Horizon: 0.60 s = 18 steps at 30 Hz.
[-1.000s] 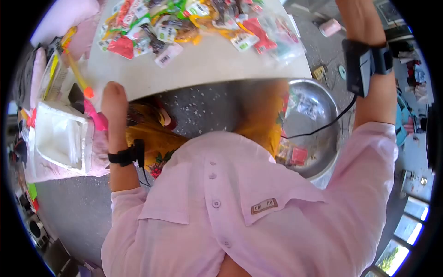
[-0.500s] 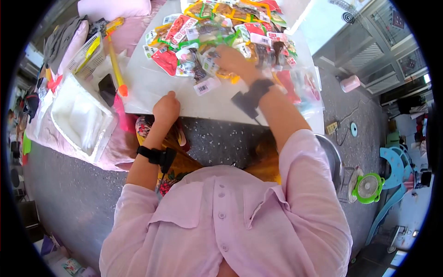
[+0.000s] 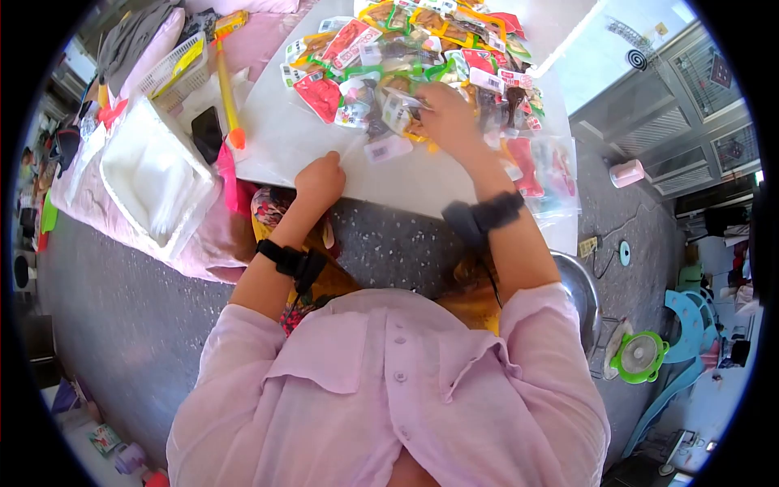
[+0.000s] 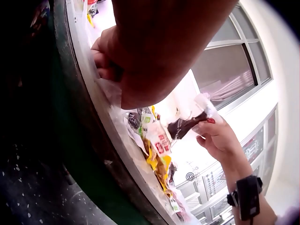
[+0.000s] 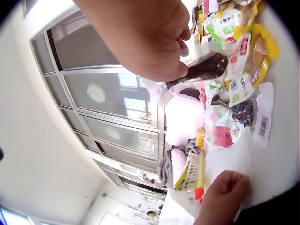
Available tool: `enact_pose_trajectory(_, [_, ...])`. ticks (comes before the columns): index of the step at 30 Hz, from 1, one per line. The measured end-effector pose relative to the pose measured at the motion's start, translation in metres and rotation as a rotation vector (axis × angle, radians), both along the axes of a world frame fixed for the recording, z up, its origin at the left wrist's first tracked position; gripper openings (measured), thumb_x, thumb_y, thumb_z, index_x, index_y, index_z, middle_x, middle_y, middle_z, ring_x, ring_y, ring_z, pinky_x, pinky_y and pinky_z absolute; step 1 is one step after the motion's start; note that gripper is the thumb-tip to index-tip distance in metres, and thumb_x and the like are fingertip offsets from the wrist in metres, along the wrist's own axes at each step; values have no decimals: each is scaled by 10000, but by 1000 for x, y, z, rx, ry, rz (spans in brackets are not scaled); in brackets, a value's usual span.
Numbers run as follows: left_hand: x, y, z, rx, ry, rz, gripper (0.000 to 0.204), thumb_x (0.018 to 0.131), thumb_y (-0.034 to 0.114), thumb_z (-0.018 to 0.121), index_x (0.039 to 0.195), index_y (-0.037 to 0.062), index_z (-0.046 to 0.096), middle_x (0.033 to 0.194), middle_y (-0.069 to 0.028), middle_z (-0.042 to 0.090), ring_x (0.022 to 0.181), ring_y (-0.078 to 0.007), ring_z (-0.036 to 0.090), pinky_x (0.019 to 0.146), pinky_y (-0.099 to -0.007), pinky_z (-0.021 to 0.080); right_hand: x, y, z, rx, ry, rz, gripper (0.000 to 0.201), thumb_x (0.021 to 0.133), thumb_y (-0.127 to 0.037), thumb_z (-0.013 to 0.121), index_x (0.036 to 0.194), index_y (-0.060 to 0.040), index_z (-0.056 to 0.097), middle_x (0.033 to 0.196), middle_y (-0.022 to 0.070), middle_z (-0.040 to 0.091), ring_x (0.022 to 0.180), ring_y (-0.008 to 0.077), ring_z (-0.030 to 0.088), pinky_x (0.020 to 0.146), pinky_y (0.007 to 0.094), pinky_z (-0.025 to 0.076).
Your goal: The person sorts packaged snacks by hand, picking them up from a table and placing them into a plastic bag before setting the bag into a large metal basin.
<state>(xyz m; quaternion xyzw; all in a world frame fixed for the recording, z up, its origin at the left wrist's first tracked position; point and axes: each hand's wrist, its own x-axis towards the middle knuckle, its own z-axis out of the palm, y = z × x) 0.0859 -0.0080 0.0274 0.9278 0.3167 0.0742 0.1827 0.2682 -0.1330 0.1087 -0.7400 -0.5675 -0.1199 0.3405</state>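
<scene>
A heap of colourful snack packets (image 3: 422, 49) covers the far half of the white table (image 3: 284, 146). My right hand (image 3: 445, 118) is over the near side of the heap and pinches a clear packet with a dark snack inside (image 5: 202, 69), held just above the pile (image 4: 186, 125). At the table's near edge my left hand (image 3: 320, 180) is curled into a fist. It grips the edge of a clear plastic bag (image 5: 230, 152) that lies flat on the table. Both wrists carry black camera bands.
A white foam box (image 3: 146, 183), a black phone (image 3: 207, 126), a yellow tube with an orange tip (image 3: 227, 81) and a wire basket (image 3: 174, 73) lie left of the table. A metal basin (image 3: 580, 292) and a green fan (image 3: 641, 357) stand on the floor at right.
My right arm came down from the raised right side, reached into the packet heap and now holds a dark-snack packet. The left hand stayed at the table edge.
</scene>
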Motion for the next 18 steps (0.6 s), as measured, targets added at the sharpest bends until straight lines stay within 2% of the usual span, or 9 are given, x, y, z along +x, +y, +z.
enact_pose_trajectory(1, [1,-1,-1,-4,1,-8,151,734,162,401,778,39,476,725,-159,560,714,-321,539,618,-427,408,-2,-9,1,92,16,78,223,646,-19,490,857,-74,536,852,123,545,826,298,514,691,379,418])
enact_pose_trajectory(4, [0,-1,-4,-14,-37,-14,150,733,167,407,776,38,472,714,-162,556,703,-327,536,608,-429,407,-16,-33,-16,194,-110,121,215,597,18,518,799,-57,525,868,140,519,819,322,496,697,376,416])
enact_pose_trajectory(7, [0,-1,-7,-27,-94,-8,150,735,171,412,772,35,464,700,-168,550,689,-335,531,597,-435,403,-41,-55,-37,119,-151,230,183,583,9,523,752,-60,518,872,147,504,825,330,484,722,378,408])
enact_pose_trajectory(10, [-1,-7,-8,-66,-173,11,155,738,180,417,767,33,457,700,-170,546,689,-337,526,595,-436,399,-44,-72,-78,71,-89,298,172,568,0,535,724,-68,509,845,144,496,824,319,484,725,370,408])
enact_pose_trajectory(13, [2,-21,1,-126,-236,24,165,737,190,424,766,30,452,715,-169,543,703,-336,523,602,-430,398,-49,-82,-100,-32,54,274,156,563,0,532,701,-65,499,829,141,490,798,315,482,717,363,406])
enact_pose_trajectory(16, [6,-48,1,-150,-271,-19,163,742,200,443,769,40,460,702,-158,532,683,-329,520,589,-410,396,-63,-80,-99,106,313,286,156,558,7,523,689,-72,492,807,140,480,759,313,478,721,349,402])
enact_pose_trajectory(18, [9,-63,-4,-135,-252,-82,156,744,199,450,760,45,461,691,-154,527,671,-329,518,581,-408,395,-64,-78,-98,97,123,234,110,595,5,513,676,-63,482,797,129,477,749,291,480,732,335,397])
